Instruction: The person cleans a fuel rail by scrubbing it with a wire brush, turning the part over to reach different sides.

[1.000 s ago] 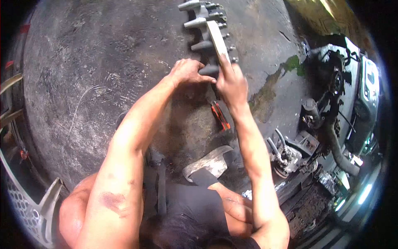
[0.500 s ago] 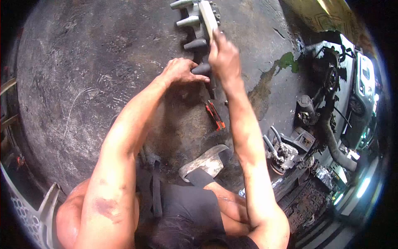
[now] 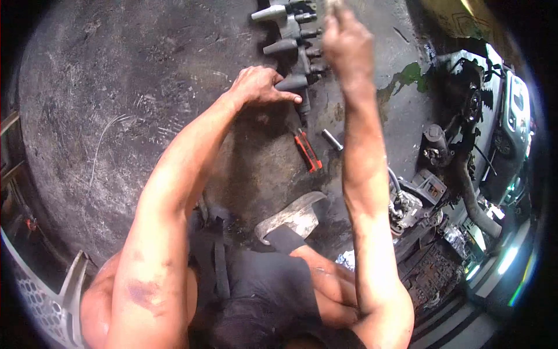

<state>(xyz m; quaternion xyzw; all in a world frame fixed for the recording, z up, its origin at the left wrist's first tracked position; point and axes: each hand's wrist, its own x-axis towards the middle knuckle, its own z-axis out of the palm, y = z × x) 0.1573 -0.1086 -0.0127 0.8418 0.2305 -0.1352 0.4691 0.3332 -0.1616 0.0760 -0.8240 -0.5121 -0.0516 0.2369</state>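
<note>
A metal part with several grey cone-shaped arms [image 3: 282, 46] lies on the dark floor at the top. My left hand [image 3: 258, 86] is closed around the near end of it, thumb along the nearest arm. My right hand [image 3: 347, 43] is raised to the right of the part, its fingers wrapped round a pale object [image 3: 332, 4] mostly cut off by the frame's top edge. A red-handled tool [image 3: 307, 151] rests on the floor below the part, and a short metal cylinder [image 3: 332, 139] lies beside it.
A worn shoe [image 3: 293, 218] is on my foot at the lower middle. Engine parts [image 3: 407, 203] and a thick pipe [image 3: 474, 203] lie to the right, with a vehicle [image 3: 514, 116] beyond. A pale perforated panel [image 3: 43, 302] stands at the lower left.
My right hand has moved up and right, carrying the pale object off the metal part. The part's fittings and the short cylinder are now uncovered. My left hand stays on the part.
</note>
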